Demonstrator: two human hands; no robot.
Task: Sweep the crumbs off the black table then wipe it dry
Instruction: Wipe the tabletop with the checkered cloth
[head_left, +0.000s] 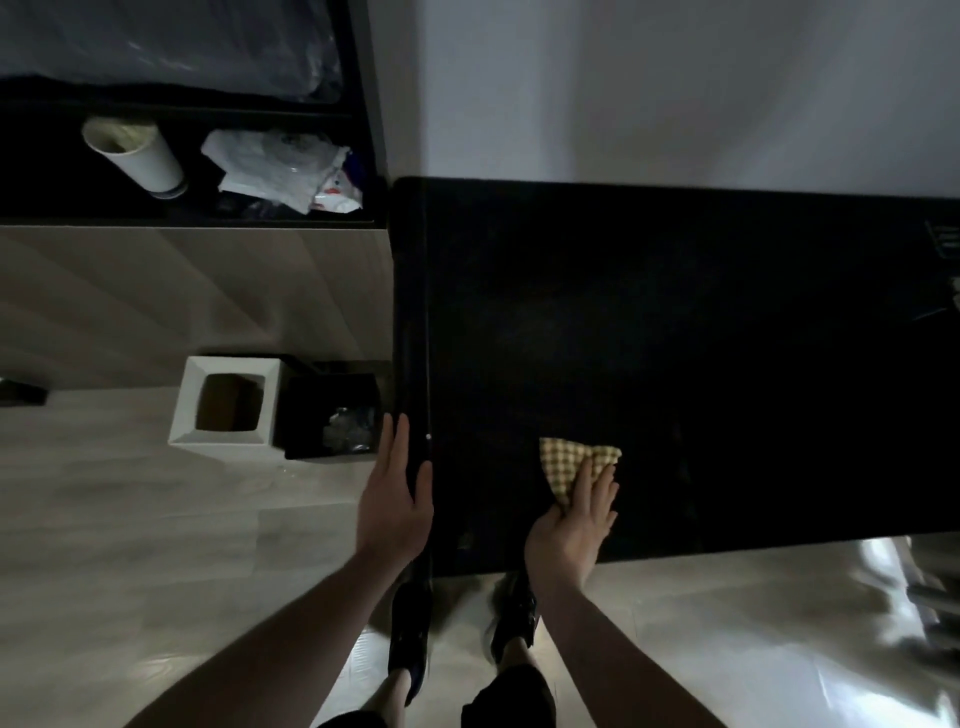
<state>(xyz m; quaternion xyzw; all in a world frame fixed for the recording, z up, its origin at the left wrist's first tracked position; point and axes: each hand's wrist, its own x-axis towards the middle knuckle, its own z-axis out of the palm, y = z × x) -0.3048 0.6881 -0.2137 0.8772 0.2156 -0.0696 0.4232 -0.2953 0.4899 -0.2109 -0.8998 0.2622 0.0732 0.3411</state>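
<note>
The black table (675, 322) fills the right half of the view. My right hand (576, 525) presses a yellow checked cloth (569, 460) flat on the tabletop near the front edge, fingers spread over it. My left hand (397, 499) is held flat with fingers together along the table's left edge, palm against the side. One small white crumb (428, 437) lies on the table just past my left fingertips. The picture is too dark to show other crumbs.
A white square bin (223, 408) and a black bin (332, 415) with clear wrappers stand on the floor left of the table. A dark shelf behind holds a white cup (135, 153) and crumpled plastic bags (280, 169). My feet (410, 629) are under the table's front edge.
</note>
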